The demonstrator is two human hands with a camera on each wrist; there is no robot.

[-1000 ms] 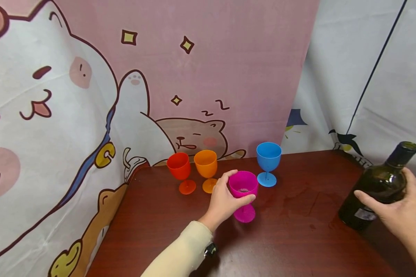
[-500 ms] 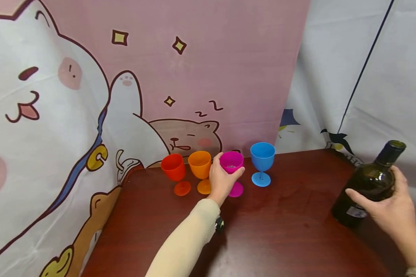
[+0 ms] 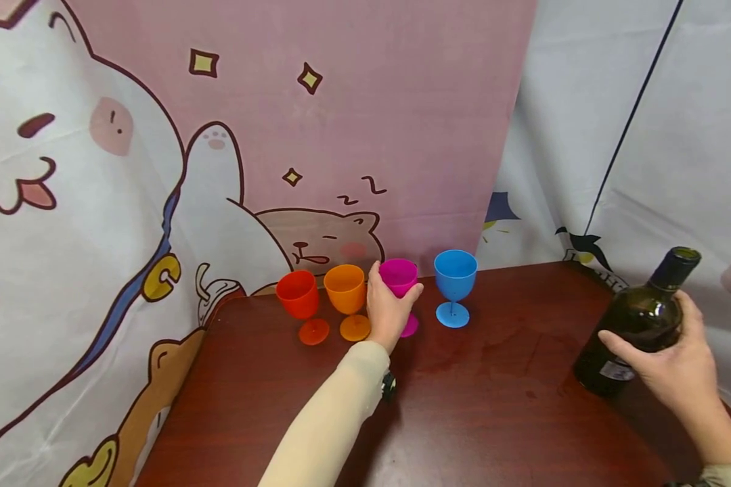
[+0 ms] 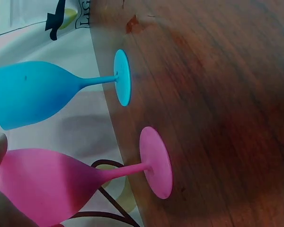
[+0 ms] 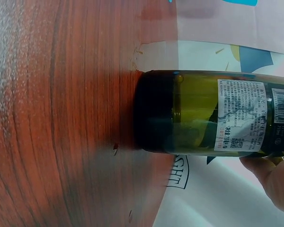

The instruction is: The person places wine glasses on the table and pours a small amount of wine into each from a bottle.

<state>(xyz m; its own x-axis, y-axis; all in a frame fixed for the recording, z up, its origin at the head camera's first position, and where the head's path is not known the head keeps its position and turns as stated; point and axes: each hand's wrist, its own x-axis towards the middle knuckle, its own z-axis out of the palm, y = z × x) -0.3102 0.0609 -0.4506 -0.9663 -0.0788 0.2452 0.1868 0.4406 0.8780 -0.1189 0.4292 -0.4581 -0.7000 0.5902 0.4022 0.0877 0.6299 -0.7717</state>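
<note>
My left hand (image 3: 388, 308) holds the magenta goblet (image 3: 400, 276) by its bowl, thumb on the near right side. It stands upright between the orange goblet (image 3: 345, 291) and the blue goblet (image 3: 455, 274). In the left wrist view the foot of the pink goblet (image 4: 156, 162) is at the tabletop; whether it bears on the wood I cannot tell. My right hand (image 3: 667, 368) grips a dark green wine bottle (image 3: 627, 325) round its body, at the right. The bottle (image 5: 194, 113) has an uncapped mouth and a white printed label; its base is at the table.
A red goblet (image 3: 298, 295) stands leftmost in the row along the back of the brown wooden table (image 3: 475, 419). Behind the table hangs a cloth (image 3: 426, 122) with cartoon animals; a white cloth (image 3: 591, 122) hangs to the right.
My left hand has carried the magenta goblet away from me, into the row between the orange and blue goblets. My right hand keeps its grip on the bottle. The head view has turned slightly right.
</note>
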